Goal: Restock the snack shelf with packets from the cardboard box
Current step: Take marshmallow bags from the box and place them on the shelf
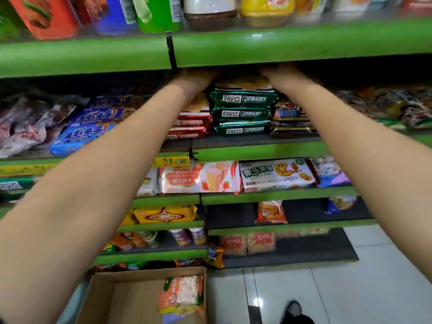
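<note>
Under the green shelf lip (280,46) both hands reach over stacked green packets (243,113); grip hidden, cannot tell

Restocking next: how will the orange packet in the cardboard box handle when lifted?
The orange packet looks like thin film around small loose pieces, so probably light and floppy. Its glossy wrap may slip; it lies flat in the cardboard box, unlikely to roll.

I have one view only, from the head camera, facing the green shelf unit (280,46) close up and tilted downward. Below that unit it takes in the cardboard box (105,298) on the floor; nearer me, both forearms fill the foreground.
</note>
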The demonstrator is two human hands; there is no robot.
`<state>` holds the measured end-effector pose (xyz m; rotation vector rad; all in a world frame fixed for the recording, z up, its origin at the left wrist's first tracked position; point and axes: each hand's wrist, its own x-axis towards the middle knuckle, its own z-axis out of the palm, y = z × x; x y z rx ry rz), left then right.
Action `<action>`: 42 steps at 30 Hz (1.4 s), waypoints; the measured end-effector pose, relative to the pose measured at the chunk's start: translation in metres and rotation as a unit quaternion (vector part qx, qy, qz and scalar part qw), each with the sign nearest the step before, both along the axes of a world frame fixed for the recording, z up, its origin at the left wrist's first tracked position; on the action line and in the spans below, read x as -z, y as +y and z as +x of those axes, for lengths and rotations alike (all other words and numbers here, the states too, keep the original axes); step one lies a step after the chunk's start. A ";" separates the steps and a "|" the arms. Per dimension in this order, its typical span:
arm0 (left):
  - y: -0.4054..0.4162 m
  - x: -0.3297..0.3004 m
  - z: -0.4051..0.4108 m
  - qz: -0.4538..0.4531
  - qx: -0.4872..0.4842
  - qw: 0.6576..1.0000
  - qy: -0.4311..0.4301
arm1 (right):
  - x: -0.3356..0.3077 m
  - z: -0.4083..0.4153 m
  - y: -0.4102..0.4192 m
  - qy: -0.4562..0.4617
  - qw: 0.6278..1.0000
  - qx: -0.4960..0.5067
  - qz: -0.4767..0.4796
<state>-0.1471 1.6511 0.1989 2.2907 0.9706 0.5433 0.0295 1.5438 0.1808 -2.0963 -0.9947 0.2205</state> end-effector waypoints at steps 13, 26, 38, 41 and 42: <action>-0.045 0.031 -0.024 0.015 -0.015 0.998 -0.052 | 0.013 -0.046 -0.060 -0.125 0.987 -0.069 -0.076; -0.104 0.100 -0.129 -0.203 -0.033 0.965 -0.161 | 0.083 -0.140 -0.112 -0.116 0.981 -0.119 0.100; -0.196 0.264 -0.294 -0.388 -0.362 0.843 -0.090 | 0.273 -0.231 -0.087 0.152 0.914 -0.350 -0.140; -0.229 0.299 -0.336 -0.435 -0.426 0.788 -0.095 | 0.323 -0.264 -0.101 0.177 0.879 -0.372 -0.240; -0.234 0.311 -0.348 -0.449 -0.448 0.766 -0.105 | 0.336 -0.273 -0.104 0.187 0.869 -0.373 -0.266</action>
